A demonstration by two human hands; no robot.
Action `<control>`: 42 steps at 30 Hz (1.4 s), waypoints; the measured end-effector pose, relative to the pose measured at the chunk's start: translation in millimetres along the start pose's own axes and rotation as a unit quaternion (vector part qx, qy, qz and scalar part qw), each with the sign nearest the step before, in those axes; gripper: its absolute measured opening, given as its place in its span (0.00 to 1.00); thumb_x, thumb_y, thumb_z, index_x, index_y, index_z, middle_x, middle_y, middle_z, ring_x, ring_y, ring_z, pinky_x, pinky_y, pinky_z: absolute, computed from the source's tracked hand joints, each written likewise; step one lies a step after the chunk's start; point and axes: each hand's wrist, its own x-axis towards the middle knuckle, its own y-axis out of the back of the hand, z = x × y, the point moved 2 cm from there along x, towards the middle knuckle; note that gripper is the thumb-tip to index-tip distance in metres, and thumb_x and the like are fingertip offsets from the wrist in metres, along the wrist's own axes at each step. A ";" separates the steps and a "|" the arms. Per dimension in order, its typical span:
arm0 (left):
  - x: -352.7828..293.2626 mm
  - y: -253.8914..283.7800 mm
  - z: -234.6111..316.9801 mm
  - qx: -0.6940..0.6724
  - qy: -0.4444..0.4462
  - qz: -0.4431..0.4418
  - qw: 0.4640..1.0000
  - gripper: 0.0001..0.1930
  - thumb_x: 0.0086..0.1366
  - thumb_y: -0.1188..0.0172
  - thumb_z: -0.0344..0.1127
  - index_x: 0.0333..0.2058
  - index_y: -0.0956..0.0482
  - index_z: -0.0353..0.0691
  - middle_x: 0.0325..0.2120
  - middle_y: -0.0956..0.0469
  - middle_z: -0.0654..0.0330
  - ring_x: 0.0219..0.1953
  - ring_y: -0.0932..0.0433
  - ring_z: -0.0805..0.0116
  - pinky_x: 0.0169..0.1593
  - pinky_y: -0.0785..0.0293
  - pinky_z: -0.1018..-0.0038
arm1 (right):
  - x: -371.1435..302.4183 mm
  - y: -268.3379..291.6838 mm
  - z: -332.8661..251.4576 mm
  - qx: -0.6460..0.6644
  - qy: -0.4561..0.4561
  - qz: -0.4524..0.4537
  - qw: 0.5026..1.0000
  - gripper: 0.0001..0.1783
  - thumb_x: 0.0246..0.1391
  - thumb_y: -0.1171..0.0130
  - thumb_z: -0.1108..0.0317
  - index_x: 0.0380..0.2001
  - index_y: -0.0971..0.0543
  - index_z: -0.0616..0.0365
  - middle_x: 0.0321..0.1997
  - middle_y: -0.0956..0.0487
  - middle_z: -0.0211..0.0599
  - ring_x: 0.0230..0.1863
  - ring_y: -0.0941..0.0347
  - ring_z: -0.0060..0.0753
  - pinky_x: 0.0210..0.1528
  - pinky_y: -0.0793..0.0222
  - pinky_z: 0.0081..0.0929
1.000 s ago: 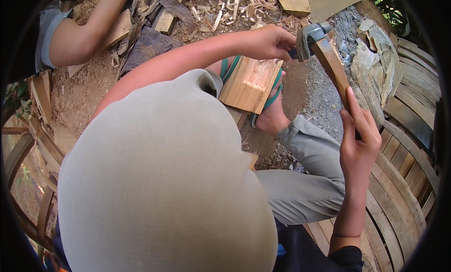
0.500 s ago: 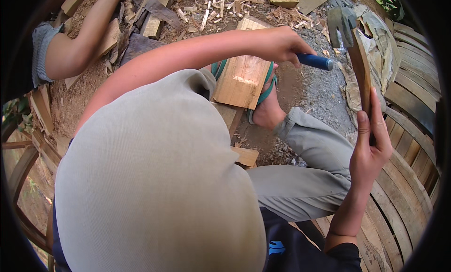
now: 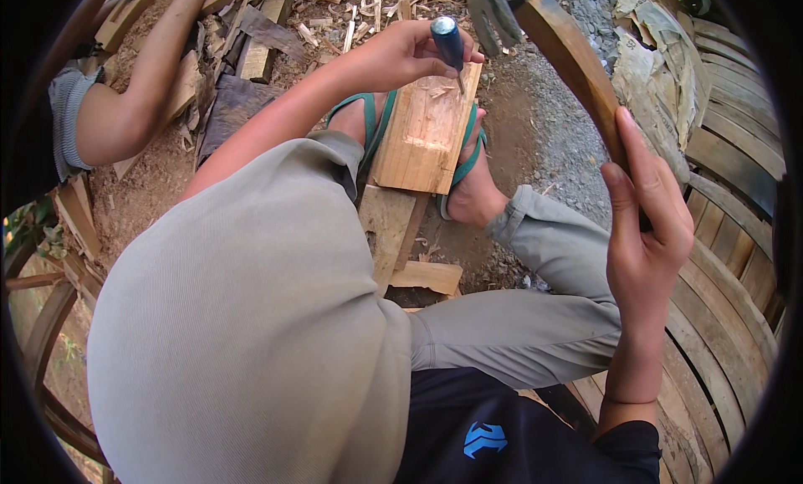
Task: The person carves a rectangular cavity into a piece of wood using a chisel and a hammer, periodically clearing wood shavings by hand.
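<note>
Left hand (image 3: 401, 57): you grip the chisel (image 3: 447, 45), tip on the wood block (image 3: 427, 137).
Right hand (image 3: 644, 233): wrapped around the hammer (image 3: 569, 66); head cut off.
Ground (image 3: 535, 141): dirt, wood chips.

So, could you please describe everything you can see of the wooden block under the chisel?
The wooden block is a pale, rectangular slab lying flat, pinned under both sandalled feet. Its top is roughly carved with a shallow hollow and loose chips. The chisel, held in the left hand, touches its far end. It rests on another plank.
</note>
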 end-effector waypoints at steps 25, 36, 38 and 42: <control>21.8 -23.2 -6.6 0.009 -0.013 -0.034 0.999 0.22 0.62 0.34 0.23 0.56 0.20 0.36 0.43 0.13 0.55 0.45 0.15 0.71 0.53 0.20 0.72 | 0.0 -2.7 -7.8 -0.089 -0.018 -0.074 0.993 0.28 0.60 0.39 0.81 0.63 0.21 0.49 0.32 0.22 0.38 0.29 0.31 0.27 0.34 0.33 0.24; 42.8 -48.9 27.6 0.189 -0.036 -0.079 0.978 0.21 0.62 0.33 0.27 0.55 0.18 0.44 0.40 0.13 0.54 0.43 0.14 0.66 0.50 0.20 0.70 | -15.6 13.9 5.4 -0.031 -0.090 -0.024 0.995 0.24 0.64 0.42 0.79 0.63 0.23 0.57 0.45 0.17 0.40 0.42 0.26 0.24 0.48 0.31 0.22; 47.6 -47.7 29.3 0.185 -0.049 -0.055 0.980 0.19 0.63 0.33 0.28 0.54 0.18 0.42 0.40 0.13 0.54 0.43 0.14 0.65 0.51 0.21 0.70 | -20.7 14.1 12.4 -0.018 -0.088 -0.008 0.996 0.24 0.64 0.42 0.79 0.63 0.23 0.58 0.46 0.17 0.41 0.43 0.25 0.24 0.50 0.31 0.22; 39.8 -12.6 -0.8 0.003 -0.034 0.020 0.999 0.17 0.65 0.36 0.24 0.52 0.21 0.35 0.45 0.15 0.59 0.52 0.17 0.67 0.59 0.23 0.69 | -28.5 21.0 15.8 -0.011 -0.119 0.001 0.993 0.24 0.64 0.42 0.79 0.63 0.22 0.59 0.47 0.17 0.40 0.45 0.25 0.24 0.52 0.32 0.23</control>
